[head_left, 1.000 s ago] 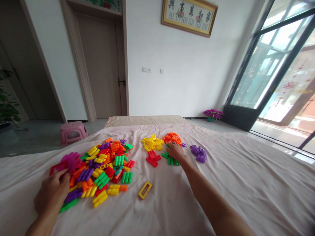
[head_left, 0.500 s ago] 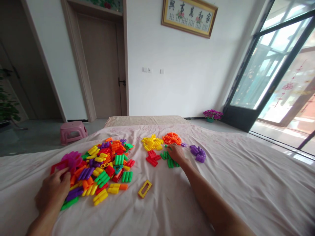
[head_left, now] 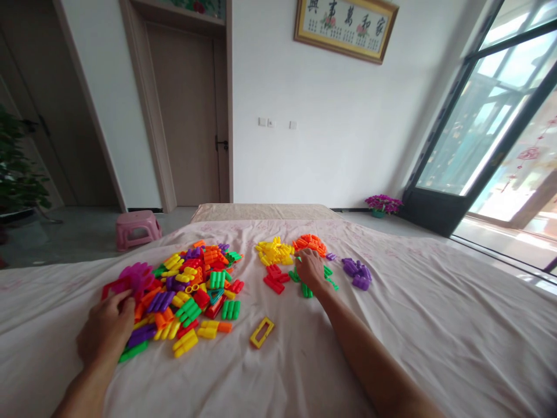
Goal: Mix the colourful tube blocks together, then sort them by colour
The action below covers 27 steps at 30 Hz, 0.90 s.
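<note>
My left hand (head_left: 107, 325) rests at the left side of a mixed heap of plastic building blocks (head_left: 189, 312). Its fingers are closed at the edge of a red frame-shaped block (head_left: 116, 285), beside magenta flower-like pieces (head_left: 138, 277). Farther off, my right hand (head_left: 311, 271) curls over a small group of green blocks (head_left: 307, 290), with a bit of green showing at its fingertips. Around it lie yellow blocks (head_left: 275, 252), orange blocks (head_left: 311, 244), red blocks (head_left: 275, 280) and purple blocks (head_left: 357, 273), grouped by colour. The right fingertips are partly hidden.
A yellow rectangular frame (head_left: 261, 332) lies alone on the pale wrinkled cloth (head_left: 296, 371). One small purple block (head_left: 331, 256) sits near the orange group. Beyond the cloth stand a pink stool (head_left: 138, 229) and a pot of magenta flowers (head_left: 383, 204).
The view has swung slightly left. My right hand has shifted a little left over the green group, uncovering green blocks right of the wrist. My left hand stays by the red frame-shaped block.
</note>
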Available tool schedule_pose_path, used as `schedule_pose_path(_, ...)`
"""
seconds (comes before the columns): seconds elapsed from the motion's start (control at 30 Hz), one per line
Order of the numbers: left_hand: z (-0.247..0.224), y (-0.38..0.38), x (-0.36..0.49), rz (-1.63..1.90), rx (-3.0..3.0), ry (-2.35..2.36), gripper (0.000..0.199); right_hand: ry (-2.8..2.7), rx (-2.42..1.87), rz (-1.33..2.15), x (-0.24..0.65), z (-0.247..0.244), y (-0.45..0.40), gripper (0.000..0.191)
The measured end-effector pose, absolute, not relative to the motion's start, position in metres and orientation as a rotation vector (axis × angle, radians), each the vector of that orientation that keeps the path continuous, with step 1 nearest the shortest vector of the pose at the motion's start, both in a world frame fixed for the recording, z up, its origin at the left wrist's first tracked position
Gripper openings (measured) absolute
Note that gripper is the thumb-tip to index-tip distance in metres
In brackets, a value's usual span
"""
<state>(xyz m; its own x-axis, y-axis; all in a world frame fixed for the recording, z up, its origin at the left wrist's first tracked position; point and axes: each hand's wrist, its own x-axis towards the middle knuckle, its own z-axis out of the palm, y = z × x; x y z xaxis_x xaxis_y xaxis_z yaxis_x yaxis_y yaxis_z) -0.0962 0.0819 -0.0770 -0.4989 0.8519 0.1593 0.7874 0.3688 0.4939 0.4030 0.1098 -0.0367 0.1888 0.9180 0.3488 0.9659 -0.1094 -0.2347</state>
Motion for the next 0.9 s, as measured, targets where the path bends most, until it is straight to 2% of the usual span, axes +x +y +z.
schedule_pose_path(0.2, -0.078, 0.083, -0.096, 0.801, 1.490, 2.511, 0.060, -2.044, -1.602, 0.040, 0.348, -0.028, 0.100, 0.032)
schedule_pose_path(0.37, -0.076, 0.081, -0.095, 0.796, 1.507, 2.512, 0.061, -2.313, -1.228, 0.213, 0.296, -0.039, 0.089, 0.047)
schedule_pose_path(0.43, -0.075, 0.081, -0.094, 0.800, 1.508, 2.511, 0.060, -2.373, -1.137, 0.223, 0.281, -0.047, 0.087, 0.047)
schedule_pose_path(0.67, -0.075, 0.082, -0.094, 0.805, 1.496, 2.506, 0.060, -2.398, -1.176, 0.131, 0.264, -0.063, 0.085, 0.024)
schedule_pose_path(0.9, -0.077, 0.083, -0.096, 0.788, 1.505, 2.516, 0.061, -2.235, -1.278, 0.095, 0.277, -0.057, 0.082, 0.021)
